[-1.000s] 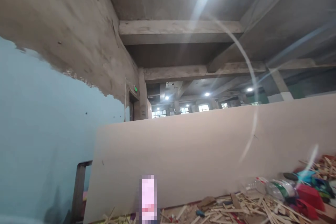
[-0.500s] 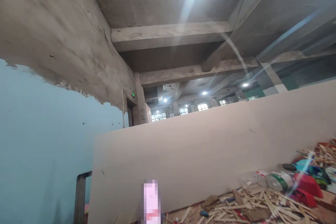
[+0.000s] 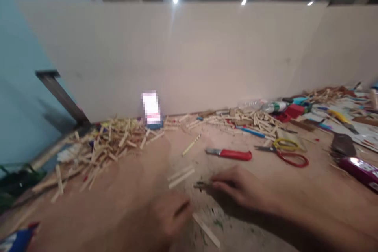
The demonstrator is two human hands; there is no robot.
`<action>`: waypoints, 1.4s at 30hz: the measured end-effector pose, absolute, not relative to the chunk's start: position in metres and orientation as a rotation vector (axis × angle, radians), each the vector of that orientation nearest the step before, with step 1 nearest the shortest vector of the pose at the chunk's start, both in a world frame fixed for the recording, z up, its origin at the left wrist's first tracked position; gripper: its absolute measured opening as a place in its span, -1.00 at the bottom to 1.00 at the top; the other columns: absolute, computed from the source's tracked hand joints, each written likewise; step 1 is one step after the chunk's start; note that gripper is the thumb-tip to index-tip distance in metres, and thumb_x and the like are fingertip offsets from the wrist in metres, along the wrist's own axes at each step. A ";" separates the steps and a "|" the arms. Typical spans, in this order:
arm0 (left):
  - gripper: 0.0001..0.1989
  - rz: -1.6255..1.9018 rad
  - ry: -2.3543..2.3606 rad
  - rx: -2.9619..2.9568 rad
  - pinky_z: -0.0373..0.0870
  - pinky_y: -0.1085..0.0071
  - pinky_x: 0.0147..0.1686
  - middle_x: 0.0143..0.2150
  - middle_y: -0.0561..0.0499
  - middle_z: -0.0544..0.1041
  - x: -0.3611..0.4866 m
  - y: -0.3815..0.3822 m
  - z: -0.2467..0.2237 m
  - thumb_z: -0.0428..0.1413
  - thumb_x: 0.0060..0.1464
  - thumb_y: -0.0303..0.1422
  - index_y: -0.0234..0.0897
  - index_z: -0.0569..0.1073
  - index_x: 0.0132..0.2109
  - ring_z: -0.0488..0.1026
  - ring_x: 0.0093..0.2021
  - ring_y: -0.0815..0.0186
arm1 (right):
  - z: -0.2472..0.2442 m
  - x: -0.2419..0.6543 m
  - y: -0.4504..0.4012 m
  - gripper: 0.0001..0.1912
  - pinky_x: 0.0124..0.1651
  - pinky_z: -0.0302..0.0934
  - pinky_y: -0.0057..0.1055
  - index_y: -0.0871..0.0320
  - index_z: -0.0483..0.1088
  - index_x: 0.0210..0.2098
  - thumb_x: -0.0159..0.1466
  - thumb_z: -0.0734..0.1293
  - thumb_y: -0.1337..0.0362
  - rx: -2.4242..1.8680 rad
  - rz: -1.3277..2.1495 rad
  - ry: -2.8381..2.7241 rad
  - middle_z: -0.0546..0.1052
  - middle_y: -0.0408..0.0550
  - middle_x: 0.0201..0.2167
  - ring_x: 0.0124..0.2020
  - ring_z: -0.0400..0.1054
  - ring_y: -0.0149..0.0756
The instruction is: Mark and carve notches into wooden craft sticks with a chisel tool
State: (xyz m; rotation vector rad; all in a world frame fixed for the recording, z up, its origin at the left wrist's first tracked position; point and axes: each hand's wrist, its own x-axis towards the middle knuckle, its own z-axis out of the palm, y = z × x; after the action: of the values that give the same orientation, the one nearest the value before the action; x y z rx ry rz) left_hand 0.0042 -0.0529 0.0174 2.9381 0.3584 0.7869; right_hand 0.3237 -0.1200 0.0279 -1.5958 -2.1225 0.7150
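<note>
1. Handling a small dark piece (image 3: 201,184) at the fingertips of the right hand (image 3: 233,189). It sits front-left of the red-handled knife (image 3: 236,154), i.e. on the person's side. Too blurred to say what it is.
2. Right fingers: thumb and index look pinched together on that piece. Hand is in front of the knife, not touching it.
3. Left hand (image 3: 168,214): front-left of the knife, closer to the person than the right. Fingers curled; blur, so can't tell if the tips meet or hold anything.
4. Done, my read: material is laid out. 2 pale strips (image 3: 181,178) lie loose front-left of the knife; 1 wooden strip (image 3: 206,230) lies further in front of it, just beside the left hand. Green crumbs (image 3: 218,223) nearby suggest some material is already worked.
5. Remaining, my read: most of it. Those 3 strips lie loose, nothing visibly joined. Exact stage can't be told from this view.
6. Tools: knife lies flat, in neither hand. Scissors (image 3: 275,149) lie right of it, blades pointing its way, also unheld.
7. Stock: 1 strip heap (image 3: 118,138) left of the knife, 1 scatter of sticks (image 3: 256,120) beyond it to the right. Plenty unused, it seems.
</note>
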 end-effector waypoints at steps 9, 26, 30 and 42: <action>-0.68 0.707 0.461 2.810 0.67 0.13 -0.05 0.00 -0.06 0.80 0.008 -0.066 0.015 -0.01 0.83 -0.35 -0.22 0.65 0.11 0.73 -0.07 0.13 | 0.064 0.333 -0.119 -0.68 0.03 0.63 -0.26 -0.05 0.84 0.22 0.79 0.38 0.16 -1.416 1.004 -2.150 0.91 -0.01 0.05 -0.03 0.82 -0.10; -0.49 0.409 0.482 2.825 0.30 -0.21 0.68 0.73 -0.30 0.48 -0.002 -0.053 0.016 -0.01 0.86 0.03 -0.24 0.50 0.54 0.39 0.76 -0.17 | 0.063 0.318 -0.125 -0.65 -0.29 0.50 -0.45 0.15 0.78 0.25 0.87 0.30 0.25 -1.187 0.870 -2.330 0.81 -0.07 -0.18 -0.33 0.71 -0.36; -0.37 0.538 0.554 2.842 0.43 -0.17 0.59 0.67 -0.35 0.57 0.000 -0.059 0.004 -0.01 0.84 0.15 -0.31 0.55 0.49 0.48 0.69 -0.19 | 0.056 0.317 -0.133 -0.67 -0.34 0.41 -0.37 0.13 0.72 0.33 0.87 0.30 0.23 -1.191 0.826 -2.347 0.81 -0.07 -0.13 -0.34 0.68 -0.37; -0.45 0.455 0.579 2.792 0.52 -0.29 0.65 0.72 -0.28 0.54 -0.005 -0.053 0.014 -0.01 0.82 0.08 -0.20 0.59 0.48 0.46 0.74 -0.22 | 0.059 0.316 -0.137 -0.76 -0.36 0.32 -0.41 0.00 0.60 0.40 0.84 0.36 0.23 -1.266 0.913 -2.376 0.77 -0.15 -0.10 -0.32 0.66 -0.38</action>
State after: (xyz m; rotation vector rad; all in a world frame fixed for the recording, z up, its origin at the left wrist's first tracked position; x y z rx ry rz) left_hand -0.0051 -0.0534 0.0138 2.7925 0.5791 0.4548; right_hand 0.3161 -0.1371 0.0586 -1.2665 -2.3758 0.9127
